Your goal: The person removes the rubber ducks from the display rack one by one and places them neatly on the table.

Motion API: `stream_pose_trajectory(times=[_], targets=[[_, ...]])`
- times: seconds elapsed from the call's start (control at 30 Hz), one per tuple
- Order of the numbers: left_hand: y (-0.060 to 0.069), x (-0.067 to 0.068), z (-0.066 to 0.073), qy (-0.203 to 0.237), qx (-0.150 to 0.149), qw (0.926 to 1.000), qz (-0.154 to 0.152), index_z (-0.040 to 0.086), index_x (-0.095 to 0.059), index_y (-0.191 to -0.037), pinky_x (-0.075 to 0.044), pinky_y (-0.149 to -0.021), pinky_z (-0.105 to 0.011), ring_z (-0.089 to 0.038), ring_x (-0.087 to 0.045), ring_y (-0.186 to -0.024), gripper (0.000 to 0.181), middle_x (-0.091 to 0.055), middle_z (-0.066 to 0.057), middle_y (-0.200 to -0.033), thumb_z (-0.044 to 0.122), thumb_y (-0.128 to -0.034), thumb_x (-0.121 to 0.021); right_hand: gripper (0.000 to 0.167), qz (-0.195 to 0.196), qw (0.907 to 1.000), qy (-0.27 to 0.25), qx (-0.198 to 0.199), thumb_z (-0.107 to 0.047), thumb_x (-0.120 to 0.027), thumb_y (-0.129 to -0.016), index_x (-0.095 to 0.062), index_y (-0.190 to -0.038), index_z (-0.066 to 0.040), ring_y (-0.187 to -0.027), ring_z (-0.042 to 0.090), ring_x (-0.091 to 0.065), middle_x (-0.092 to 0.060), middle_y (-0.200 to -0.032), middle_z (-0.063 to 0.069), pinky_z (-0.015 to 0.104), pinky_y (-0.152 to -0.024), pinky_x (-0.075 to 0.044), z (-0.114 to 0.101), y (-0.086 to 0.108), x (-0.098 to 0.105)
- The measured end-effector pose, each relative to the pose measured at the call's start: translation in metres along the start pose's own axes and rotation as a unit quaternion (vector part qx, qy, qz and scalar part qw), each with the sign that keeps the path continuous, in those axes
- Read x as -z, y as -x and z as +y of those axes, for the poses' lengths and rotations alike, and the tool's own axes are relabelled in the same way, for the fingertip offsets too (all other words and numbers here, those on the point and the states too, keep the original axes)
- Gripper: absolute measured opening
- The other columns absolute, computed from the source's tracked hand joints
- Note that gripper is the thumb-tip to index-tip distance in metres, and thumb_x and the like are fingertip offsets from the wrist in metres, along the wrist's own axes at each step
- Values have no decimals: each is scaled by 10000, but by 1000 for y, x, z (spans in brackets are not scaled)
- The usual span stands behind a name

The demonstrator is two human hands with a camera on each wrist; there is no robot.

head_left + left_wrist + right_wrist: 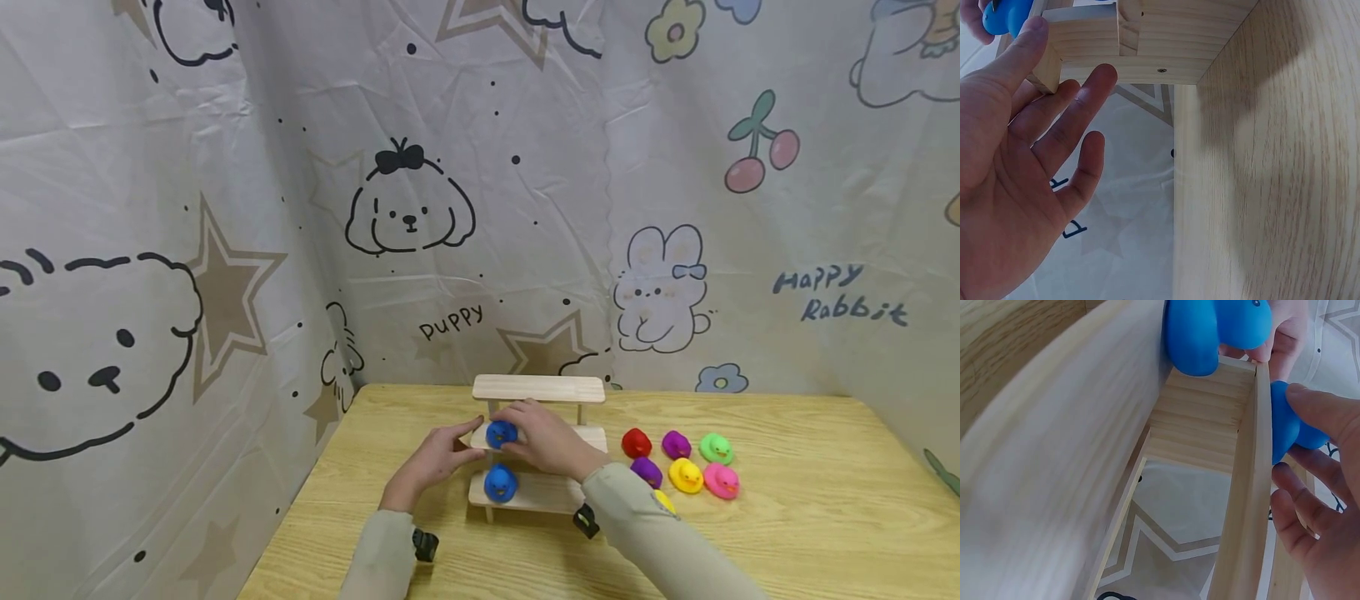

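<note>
A three-tier wooden shelf point(538, 388) stands on the table. My right hand point(551, 437) reaches across its middle tier and holds a blue rubber duck point(501, 433) at the left end. In the right wrist view, thumb and fingers lie around that blue duck point(1283, 422), which sits against the board. My left hand point(435, 461) grips the left end of the middle tier; the left wrist view shows its thumb point(1034, 30) on the board's edge and other fingers behind. A second blue duck point(500, 483) sits on the bottom tier's left end, touched by neither hand.
Right of the shelf, several loose ducks lie on the table point(810, 500): red point(637, 443), purple point(677, 445), green point(716, 449), yellow point(686, 476) and pink point(722, 481). My right sleeve point(652, 517) partly covers another yellow one. A printed curtain point(540, 292) hangs behind.
</note>
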State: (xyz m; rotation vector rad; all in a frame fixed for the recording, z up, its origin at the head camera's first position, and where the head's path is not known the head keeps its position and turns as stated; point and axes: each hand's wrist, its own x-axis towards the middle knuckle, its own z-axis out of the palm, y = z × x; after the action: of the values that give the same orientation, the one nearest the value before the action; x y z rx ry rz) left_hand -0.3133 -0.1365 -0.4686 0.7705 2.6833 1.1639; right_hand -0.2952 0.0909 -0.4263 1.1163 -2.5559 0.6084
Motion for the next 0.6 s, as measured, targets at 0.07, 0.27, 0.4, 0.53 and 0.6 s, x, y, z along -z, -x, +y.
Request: stream_pose_trajectory(times=[0.07, 0.27, 0.4, 0.53, 0.6], targets=[[0, 0, 0, 2, 1, 10000, -7, 129, -402, -1448, -508, -714, -292, -117, -644, -860, 611, -573, -115, -1279, 365, -919, -596, 392, -1, 10000, -17, -57, -221, -744, -836, -632, -1187, -86, -1057, 198, -553, -614, -1157, 32, 390, -920, -448, 0, 1, 0], [0, 0, 0, 12, 6, 10000, -14, 135, -392, -1454, -507, -709, -291, -140, -650, -866, 617, -576, -100, -1275, 370, -920, -594, 393, -32, 9998, -44, -196, -246, -739, -840, -629, -1194, -115, -1061, 177, -546, -611, -1168, 6, 379, -925, -446, 2, 2, 1], [0, 0, 0, 4, -2, 10000, -23, 132, -390, -1454, -506, -709, -291, -138, -650, -864, 620, -567, -94, -1289, 374, -920, -593, 353, -23, 9998, -32, -210, -260, -736, -842, -634, -1152, -126, -1029, 165, -554, -618, -1121, 0, 367, -902, -460, 1, 3, 2], [1, 0, 1, -8, -17, 10000, -38, 117, -388, -1454, -506, -705, -288, -115, -643, -853, 624, -557, -99, -1303, 373, -922, -591, 309, -43, 9997, 15, -230, -259, -723, -855, -636, -1124, -137, -986, 149, -553, -620, -1081, -8, 346, -867, -475, 0, 5, 4], [1, 0, 2, 4, 0, 10000, -37, 115, -388, -1453, -505, -703, -287, -112, -641, -853, 625, -561, -97, -1297, 373, -922, -592, 302, -32, 9998, 28, -214, -250, -721, -857, -637, -1123, -134, -975, 146, -553, -620, -1076, -8, 343, -859, -477, 0, 6, 5]])
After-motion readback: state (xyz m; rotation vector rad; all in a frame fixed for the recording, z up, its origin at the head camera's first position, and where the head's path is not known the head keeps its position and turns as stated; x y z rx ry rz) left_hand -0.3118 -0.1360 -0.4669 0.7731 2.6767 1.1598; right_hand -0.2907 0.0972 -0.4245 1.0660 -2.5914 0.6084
